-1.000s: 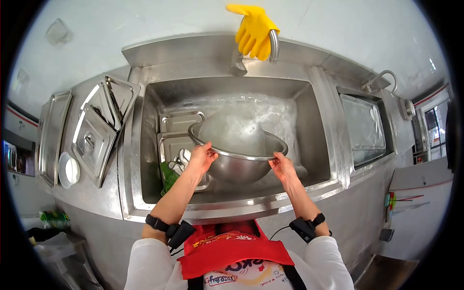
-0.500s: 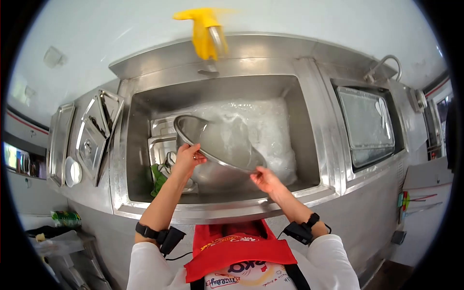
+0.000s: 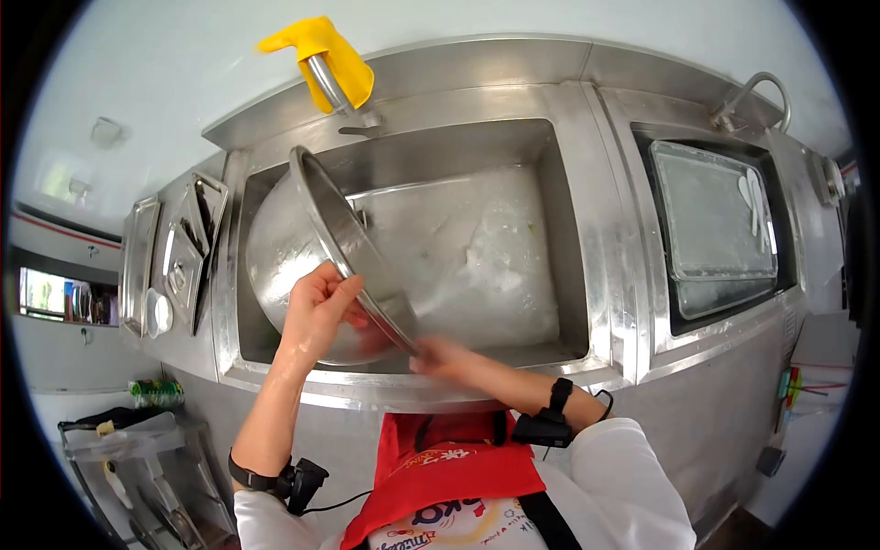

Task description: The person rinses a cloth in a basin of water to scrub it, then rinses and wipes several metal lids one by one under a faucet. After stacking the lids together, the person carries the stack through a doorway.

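Note:
A large round metal bowl is tipped steeply at the left side of the steel sink, its mouth facing right. My left hand is closed on the bowl's rim, around the middle of its near side. At the rim's lower end is my right hand, smeared by motion; its fingers do not show clearly. Shallow water and white foam lie on the sink floor. The bowl covers the sink's left part.
A faucet wrapped in a yellow cover rises behind the sink. Metal lids and a white bowl lie on the left counter. In the right-hand sink sits a clear tray, with white utensils on it.
The bowl has moved left and tipped further onto its side, and its water has gone out into the sink. Both hands moved left with it. Less foam shows.

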{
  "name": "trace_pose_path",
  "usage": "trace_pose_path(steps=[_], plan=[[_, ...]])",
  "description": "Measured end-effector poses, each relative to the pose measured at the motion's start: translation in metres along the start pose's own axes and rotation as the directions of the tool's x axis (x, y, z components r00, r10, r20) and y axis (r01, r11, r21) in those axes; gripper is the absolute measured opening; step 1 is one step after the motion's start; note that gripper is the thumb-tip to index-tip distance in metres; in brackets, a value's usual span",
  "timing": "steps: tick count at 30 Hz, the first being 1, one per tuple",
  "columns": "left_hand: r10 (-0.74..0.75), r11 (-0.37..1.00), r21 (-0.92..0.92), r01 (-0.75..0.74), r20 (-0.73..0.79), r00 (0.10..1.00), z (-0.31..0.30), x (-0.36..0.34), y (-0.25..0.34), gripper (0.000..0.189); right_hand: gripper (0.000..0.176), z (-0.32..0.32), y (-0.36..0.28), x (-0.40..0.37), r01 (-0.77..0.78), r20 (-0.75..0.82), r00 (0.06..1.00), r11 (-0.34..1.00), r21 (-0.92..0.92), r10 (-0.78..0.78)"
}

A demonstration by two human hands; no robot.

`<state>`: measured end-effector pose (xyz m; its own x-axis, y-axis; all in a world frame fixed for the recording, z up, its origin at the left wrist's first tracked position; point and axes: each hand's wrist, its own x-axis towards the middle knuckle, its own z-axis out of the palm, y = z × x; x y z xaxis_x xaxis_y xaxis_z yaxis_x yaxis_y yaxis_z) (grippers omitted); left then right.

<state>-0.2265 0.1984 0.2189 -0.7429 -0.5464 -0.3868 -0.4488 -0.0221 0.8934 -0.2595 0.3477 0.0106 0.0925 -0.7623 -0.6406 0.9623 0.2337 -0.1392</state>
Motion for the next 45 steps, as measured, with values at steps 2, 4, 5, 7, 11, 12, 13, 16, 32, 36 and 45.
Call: trace_pose_path(steps=[2,4,5,7,11,12,13,16,32,36,45], plan=[[0.007,0.998,0.058,-0.007,0.000,1.000,0.006,-0.010,0.011,0.015,0.017,-0.005,0.014,0.018,-0.009,0.174,0.984,0.992,-0.128,0.031],[0.020,0.994,0.105,-0.022,0.012,1.000,0.010,-0.015,0.017,0.017,0.008,-0.012,0.026,0.031,0.154,0.392,0.920,0.920,-0.361,0.000],[0.028,0.993,0.111,-0.029,0.009,1.000,0.009,-0.016,0.017,0.018,0.005,-0.018,0.031,0.036,0.166,0.463,0.886,0.924,-0.344,0.013],[0.045,0.991,0.123,-0.047,0.014,0.999,0.009,-0.015,0.015,0.018,0.004,-0.029,0.042,0.048,0.019,0.547,0.835,0.990,-0.141,0.062],[0.042,0.999,0.013,-0.040,-0.117,0.992,0.002,-0.010,0.001,0.020,0.007,-0.030,0.021,0.018,0.014,0.161,0.987,0.991,-0.131,0.007],[0.046,0.999,0.006,-0.046,-0.162,0.986,-0.004,-0.007,-0.008,0.020,0.013,-0.027,0.009,0.014,-0.115,-0.043,0.991,0.978,0.172,0.124],[0.050,0.999,-0.002,-0.051,-0.208,0.977,-0.008,-0.004,-0.015,0.021,0.017,-0.032,0.002,0.017,-0.053,-0.050,0.997,0.987,0.150,0.062],[0.034,0.960,-0.254,-0.120,-0.320,0.947,-0.028,0.015,-0.054,0.012,0.033,-0.047,-0.027,0.008,0.043,-0.112,0.993,0.999,-0.016,-0.044],[-0.412,0.685,-0.715,0.141,-0.220,0.884,-0.060,0.104,-0.267,0.009,0.043,0.048,-0.221,0.085,0.385,0.133,0.586,0.130,-0.914,-0.799],[-0.504,0.655,-0.660,0.366,-0.021,0.863,-0.076,0.102,-0.306,0.015,0.057,0.143,-0.228,0.165,0.166,0.499,0.289,-0.471,-0.867,-0.817],[-0.450,0.528,-0.698,0.483,0.252,0.857,-0.087,0.109,-0.317,0.023,0.021,0.183,-0.268,0.233,-0.346,0.570,0.234,-0.615,-0.709,-0.788]])
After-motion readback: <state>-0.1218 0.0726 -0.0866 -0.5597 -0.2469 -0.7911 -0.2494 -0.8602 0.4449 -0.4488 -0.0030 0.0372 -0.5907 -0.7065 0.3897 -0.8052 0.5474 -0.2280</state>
